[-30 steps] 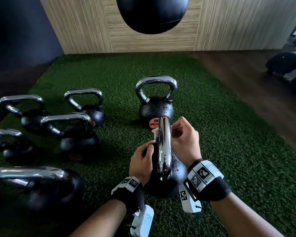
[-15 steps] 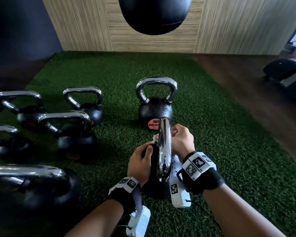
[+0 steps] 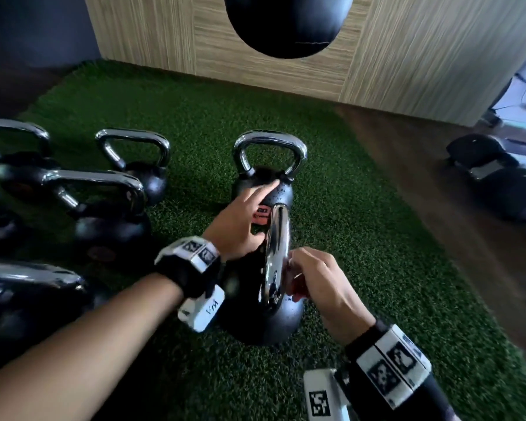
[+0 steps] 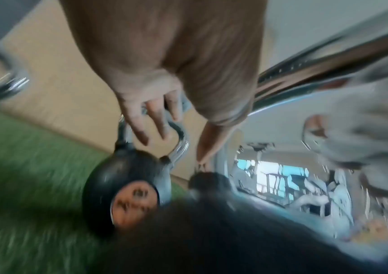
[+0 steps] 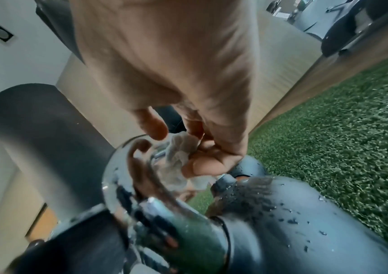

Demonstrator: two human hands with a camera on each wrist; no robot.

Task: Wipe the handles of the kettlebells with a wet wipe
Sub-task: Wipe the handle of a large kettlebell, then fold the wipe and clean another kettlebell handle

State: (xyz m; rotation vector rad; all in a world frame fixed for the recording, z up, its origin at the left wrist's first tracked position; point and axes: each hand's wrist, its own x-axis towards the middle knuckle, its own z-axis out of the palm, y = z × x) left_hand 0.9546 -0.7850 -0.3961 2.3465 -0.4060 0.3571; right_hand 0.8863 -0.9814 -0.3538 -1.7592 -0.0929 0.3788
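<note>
The near kettlebell [image 3: 261, 317] stands on green turf, its chrome handle [image 3: 275, 253] edge-on to me and speckled with droplets. My right hand [image 3: 307, 278] presses against the handle's right side. In the right wrist view its thumb and fingers pinch a crumpled wet wipe [image 5: 181, 150] against the chrome handle [image 5: 127, 178]. My left hand [image 3: 249, 214] lies left of the handle with fingers stretched forward over the far kettlebell [image 3: 264, 183], which carries an orange label. The left wrist view is blurred and shows straight fingers [image 4: 150, 126] before that kettlebell [image 4: 122, 185].
Several more chrome-handled kettlebells [image 3: 110, 214] stand in rows on the turf to my left. A black punching bag [image 3: 289, 22] hangs ahead before a wood-panel wall. Dark wooden floor and a gym machine base [image 3: 498, 177] lie on the right.
My left hand has left the near kettlebell's side and stretched forward with straight fingers towards the far kettlebell. My right hand slid back along the handle towards me.
</note>
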